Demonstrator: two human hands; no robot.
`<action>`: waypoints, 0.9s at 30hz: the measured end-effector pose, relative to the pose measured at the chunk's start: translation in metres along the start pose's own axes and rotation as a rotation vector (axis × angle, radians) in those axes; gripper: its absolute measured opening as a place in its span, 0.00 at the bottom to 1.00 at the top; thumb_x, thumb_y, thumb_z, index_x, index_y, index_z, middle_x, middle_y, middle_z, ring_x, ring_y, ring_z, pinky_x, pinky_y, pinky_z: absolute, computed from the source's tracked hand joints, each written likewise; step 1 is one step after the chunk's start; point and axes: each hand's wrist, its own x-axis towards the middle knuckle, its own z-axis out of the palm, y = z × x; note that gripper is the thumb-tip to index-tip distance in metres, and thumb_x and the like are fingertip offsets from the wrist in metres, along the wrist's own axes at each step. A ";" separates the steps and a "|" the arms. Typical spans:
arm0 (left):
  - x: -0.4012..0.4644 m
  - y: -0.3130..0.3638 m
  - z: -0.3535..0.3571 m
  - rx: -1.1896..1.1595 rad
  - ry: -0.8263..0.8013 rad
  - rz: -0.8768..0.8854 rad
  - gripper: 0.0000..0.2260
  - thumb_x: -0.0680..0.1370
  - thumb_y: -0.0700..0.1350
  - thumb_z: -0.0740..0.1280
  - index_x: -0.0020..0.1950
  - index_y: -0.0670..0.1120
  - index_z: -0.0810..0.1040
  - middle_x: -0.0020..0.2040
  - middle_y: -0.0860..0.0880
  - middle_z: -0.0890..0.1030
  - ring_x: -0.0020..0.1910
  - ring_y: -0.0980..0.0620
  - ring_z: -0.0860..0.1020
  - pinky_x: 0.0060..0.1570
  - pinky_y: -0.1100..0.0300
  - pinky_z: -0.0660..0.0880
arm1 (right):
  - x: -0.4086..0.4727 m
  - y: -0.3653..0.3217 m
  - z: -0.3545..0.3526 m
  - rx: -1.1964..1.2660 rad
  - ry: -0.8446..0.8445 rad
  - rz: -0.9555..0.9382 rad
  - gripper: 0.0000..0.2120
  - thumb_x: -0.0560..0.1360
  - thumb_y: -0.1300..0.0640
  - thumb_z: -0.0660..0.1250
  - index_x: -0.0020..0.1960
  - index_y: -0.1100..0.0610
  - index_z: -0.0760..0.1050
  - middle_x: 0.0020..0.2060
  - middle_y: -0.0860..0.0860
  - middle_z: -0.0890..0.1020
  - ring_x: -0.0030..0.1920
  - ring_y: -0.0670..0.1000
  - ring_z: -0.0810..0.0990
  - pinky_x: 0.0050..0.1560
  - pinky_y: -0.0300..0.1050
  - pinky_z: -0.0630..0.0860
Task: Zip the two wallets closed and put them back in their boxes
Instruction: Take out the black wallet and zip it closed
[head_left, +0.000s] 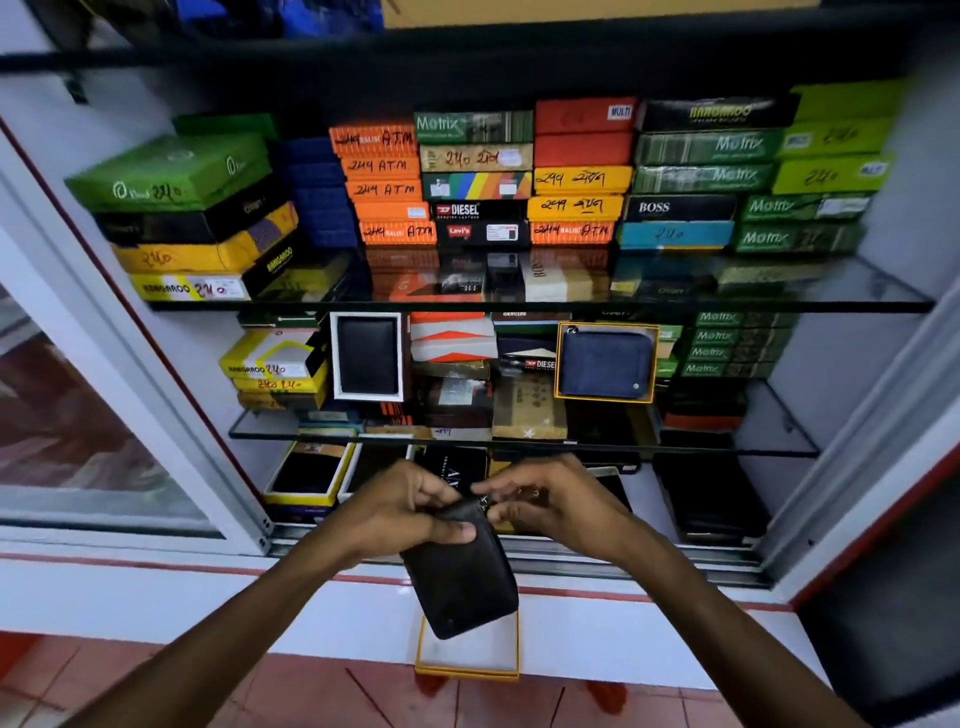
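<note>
Black wallet (462, 577) — both hands' grip

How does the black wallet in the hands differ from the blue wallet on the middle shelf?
The black wallet is held in the air by the left hand, out of its box; the blue wallet lies inside an orange-rimmed box on the shelf. The right hand pinches at the black wallet's top edge, while nothing touches the blue wallet. An empty orange-rimmed box sits below the black wallet. Both look like compact rectangular wallets.
</note>
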 end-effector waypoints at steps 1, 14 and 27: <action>-0.001 0.003 -0.002 0.016 -0.016 -0.003 0.11 0.67 0.43 0.78 0.48 0.46 0.86 0.44 0.48 0.88 0.46 0.50 0.86 0.46 0.56 0.79 | 0.000 -0.001 -0.002 -0.007 0.031 -0.021 0.13 0.74 0.57 0.73 0.58 0.55 0.83 0.47 0.46 0.87 0.50 0.41 0.84 0.50 0.30 0.77; -0.014 -0.004 -0.039 -0.412 -0.006 -0.047 0.32 0.59 0.57 0.80 0.56 0.41 0.83 0.55 0.40 0.85 0.54 0.44 0.84 0.52 0.51 0.81 | -0.028 -0.020 -0.034 -0.221 0.331 -0.175 0.06 0.73 0.54 0.74 0.48 0.53 0.87 0.41 0.45 0.86 0.40 0.35 0.78 0.40 0.26 0.71; -0.006 0.033 0.018 -1.393 0.141 -0.189 0.16 0.75 0.43 0.66 0.58 0.36 0.76 0.43 0.38 0.86 0.38 0.44 0.86 0.32 0.49 0.83 | -0.028 -0.057 0.008 -0.246 0.827 -0.233 0.01 0.69 0.61 0.78 0.39 0.57 0.87 0.35 0.49 0.87 0.34 0.47 0.81 0.37 0.38 0.76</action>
